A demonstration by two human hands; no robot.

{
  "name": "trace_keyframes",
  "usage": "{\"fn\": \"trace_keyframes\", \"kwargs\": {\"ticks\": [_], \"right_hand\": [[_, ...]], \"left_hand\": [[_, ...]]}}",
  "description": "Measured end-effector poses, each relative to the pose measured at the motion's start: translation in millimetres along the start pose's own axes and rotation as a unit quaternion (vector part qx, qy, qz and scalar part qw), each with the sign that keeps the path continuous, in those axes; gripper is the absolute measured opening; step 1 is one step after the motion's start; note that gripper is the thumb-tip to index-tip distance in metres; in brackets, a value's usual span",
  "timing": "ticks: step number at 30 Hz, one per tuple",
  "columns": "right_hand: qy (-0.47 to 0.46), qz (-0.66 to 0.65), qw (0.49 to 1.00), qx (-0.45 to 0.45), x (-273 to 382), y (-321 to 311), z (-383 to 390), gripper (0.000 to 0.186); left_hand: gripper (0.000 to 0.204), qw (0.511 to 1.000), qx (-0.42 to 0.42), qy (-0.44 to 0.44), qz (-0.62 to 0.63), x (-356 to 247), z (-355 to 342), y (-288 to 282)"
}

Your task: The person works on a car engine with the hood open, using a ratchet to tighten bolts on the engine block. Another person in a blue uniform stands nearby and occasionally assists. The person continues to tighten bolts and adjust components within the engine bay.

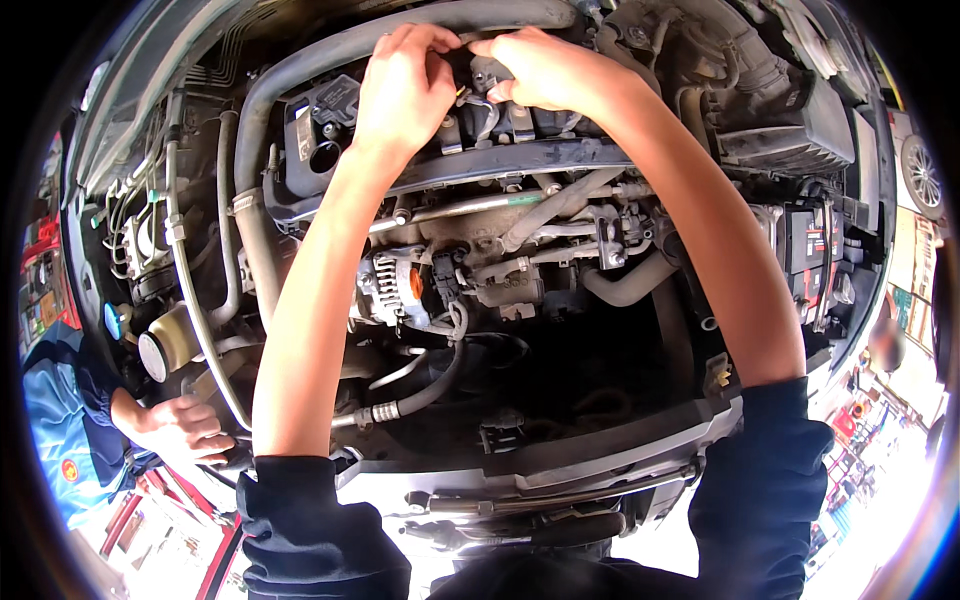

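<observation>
Fingers of the left hand (400, 90) and right hand (545, 72) curl shut, pinching a small wiring connector (485, 78) at the far side of the engine bay (520, 300) — still seated, apparently not yet freed. Its wires (470, 98) trail just beneath the fingertips.

A black rectangular car battery (812, 250) at three o'clock bears a label with red markings. At nine o'clock, red and yellow packages (40, 290) stand on a shelf.
</observation>
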State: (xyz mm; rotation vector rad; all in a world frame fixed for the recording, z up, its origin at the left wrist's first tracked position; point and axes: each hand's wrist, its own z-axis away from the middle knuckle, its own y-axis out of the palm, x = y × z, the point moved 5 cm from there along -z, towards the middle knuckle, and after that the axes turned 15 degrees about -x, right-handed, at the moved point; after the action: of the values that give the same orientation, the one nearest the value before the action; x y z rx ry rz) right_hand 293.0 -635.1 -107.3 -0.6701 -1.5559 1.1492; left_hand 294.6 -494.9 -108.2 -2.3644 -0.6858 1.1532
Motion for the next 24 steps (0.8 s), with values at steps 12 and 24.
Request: {"fn": "trace_keyframes", "kwargs": {"ticks": [12, 24], "right_hand": [[0.092, -0.22, 0.97, -0.04, -66.6, 25.7, -20.5, 0.027], [0.085, -0.257, 0.952, -0.145, -65.5, -56.4, 78.0, 0.031]], "left_hand": [[0.02, 0.993, 0.114, -0.015, -0.029, -2.4, -2.7, 15.4], [0.012, 0.944, 0.242, -0.059, -0.219, -28.0, -14.1, 29.5]]}}
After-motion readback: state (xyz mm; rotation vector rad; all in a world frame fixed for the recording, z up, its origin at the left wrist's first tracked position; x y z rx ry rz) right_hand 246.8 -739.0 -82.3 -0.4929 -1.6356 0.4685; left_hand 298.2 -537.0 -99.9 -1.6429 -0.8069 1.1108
